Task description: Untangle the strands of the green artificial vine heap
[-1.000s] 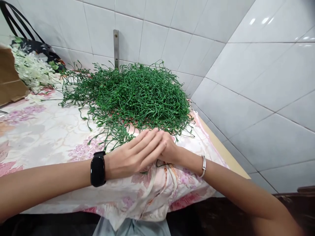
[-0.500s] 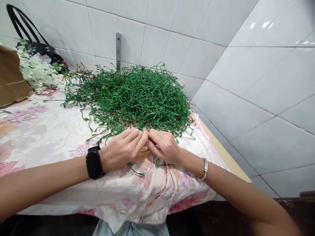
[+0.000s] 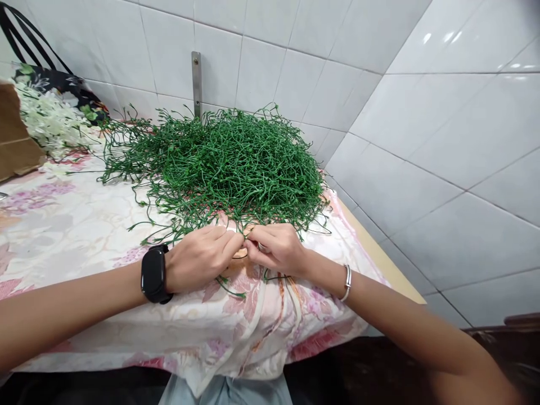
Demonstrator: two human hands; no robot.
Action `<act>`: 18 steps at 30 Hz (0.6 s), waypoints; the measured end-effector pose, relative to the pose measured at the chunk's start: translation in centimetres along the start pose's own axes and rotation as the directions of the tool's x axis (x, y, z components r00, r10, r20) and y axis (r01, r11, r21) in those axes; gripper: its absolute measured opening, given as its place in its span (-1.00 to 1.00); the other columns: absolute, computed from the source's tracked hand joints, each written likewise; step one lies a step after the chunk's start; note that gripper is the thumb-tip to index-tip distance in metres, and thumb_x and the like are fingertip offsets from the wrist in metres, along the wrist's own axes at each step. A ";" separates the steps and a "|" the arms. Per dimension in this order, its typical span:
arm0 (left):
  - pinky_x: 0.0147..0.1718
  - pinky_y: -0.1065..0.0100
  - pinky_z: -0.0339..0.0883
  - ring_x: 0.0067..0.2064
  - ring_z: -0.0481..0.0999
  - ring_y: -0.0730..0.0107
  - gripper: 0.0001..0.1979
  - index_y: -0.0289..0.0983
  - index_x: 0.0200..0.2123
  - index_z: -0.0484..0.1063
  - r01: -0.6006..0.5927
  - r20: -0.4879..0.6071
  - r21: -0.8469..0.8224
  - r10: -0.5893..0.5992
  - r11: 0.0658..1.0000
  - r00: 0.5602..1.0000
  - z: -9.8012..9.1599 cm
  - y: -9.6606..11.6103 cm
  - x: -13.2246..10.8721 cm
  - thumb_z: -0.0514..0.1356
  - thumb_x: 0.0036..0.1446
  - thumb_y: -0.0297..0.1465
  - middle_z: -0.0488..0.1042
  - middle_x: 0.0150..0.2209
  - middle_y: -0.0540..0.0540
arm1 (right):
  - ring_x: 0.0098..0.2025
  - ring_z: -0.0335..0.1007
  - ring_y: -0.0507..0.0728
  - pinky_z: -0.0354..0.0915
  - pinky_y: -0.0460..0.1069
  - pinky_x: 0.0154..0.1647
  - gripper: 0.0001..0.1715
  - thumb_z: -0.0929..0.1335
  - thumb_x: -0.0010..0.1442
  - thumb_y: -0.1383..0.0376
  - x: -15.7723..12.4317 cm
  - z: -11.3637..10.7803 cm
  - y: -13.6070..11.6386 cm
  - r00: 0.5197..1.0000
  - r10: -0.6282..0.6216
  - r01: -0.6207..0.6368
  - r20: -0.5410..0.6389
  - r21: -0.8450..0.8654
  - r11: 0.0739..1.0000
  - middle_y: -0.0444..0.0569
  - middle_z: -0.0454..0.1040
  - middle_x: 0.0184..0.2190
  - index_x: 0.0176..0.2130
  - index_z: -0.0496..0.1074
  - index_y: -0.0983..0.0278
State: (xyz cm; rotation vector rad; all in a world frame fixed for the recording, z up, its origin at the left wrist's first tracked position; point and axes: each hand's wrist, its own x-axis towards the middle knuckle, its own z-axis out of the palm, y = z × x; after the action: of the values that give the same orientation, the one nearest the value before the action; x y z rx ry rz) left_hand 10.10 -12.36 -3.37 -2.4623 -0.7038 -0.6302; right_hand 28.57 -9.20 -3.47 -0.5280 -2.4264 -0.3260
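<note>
My left hand, below a black smartwatch, is closed in a pinch with its fingertips at those of my right hand. The right hand is pinched too, and a silver bracelet circles that wrist. Between them the fingers hold a thin green artificial stem, mostly hidden by the fingers. Just beyond the hands rises a big tangled pile of green plastic flower stems. A loose stem lies on the cloth beneath the left hand.
A floral tablecloth covers the table, with its bunched edge at the front. White artificial flowers, a cardboard box and a dark floral bag stand at the left. Tiled walls close off the back and right. A metal bracket is on the wall.
The view has shifted slightly, so the scene sits a little further left. Both hands stay pinched together, with the left fingertips drawn slightly back and lower.
</note>
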 end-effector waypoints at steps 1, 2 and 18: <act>-0.51 0.40 0.15 -0.51 0.28 0.40 -0.83 -0.33 -0.42 0.24 0.005 0.009 -0.029 -0.005 1.000 1.000 0.1 0.0 0.0 -0.10 0.14 -0.50 0.30 -0.55 -0.03 | -0.64 0.02 -0.10 -0.02 -0.16 -0.61 -0.78 0.20 0.10 0.34 0.0 0.0 0.0 1.000 0.014 -0.014 0.005 0.006 1.000 -0.21 0.19 -0.69 -0.56 0.24 0.31; -0.51 0.40 0.15 -0.52 0.29 0.40 -0.82 -0.33 -0.43 0.24 0.010 0.018 -0.053 -0.009 0.999 1.000 0.2 -0.1 -0.1 -0.11 0.14 -0.50 0.31 -0.55 -0.03 | -0.65 0.01 -0.11 -0.02 -0.16 -0.61 -0.77 0.19 0.10 0.33 -0.1 0.0 0.0 1.000 0.028 -0.028 0.013 0.012 1.000 -0.22 0.18 -0.70 -0.57 0.23 0.31; -0.56 0.44 0.14 -0.56 0.29 0.46 -0.79 -0.33 -0.44 0.21 0.049 0.039 -0.219 -0.042 0.974 0.998 0.7 -0.3 -0.2 -0.15 0.15 -0.49 0.32 -0.58 -0.01 | -0.69 -0.06 -0.12 -0.05 -0.16 -0.64 -0.66 0.20 0.11 0.33 -0.3 0.1 -0.2 0.999 0.018 -0.018 -0.026 -0.008 1.000 -0.25 0.06 -0.76 -0.66 0.14 0.31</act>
State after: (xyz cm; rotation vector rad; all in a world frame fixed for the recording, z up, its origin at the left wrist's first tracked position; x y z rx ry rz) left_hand 10.03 -11.80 -3.92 -2.6720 -0.7406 -0.7191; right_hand 28.63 -9.45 -3.72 -0.5459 -2.3944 -0.3335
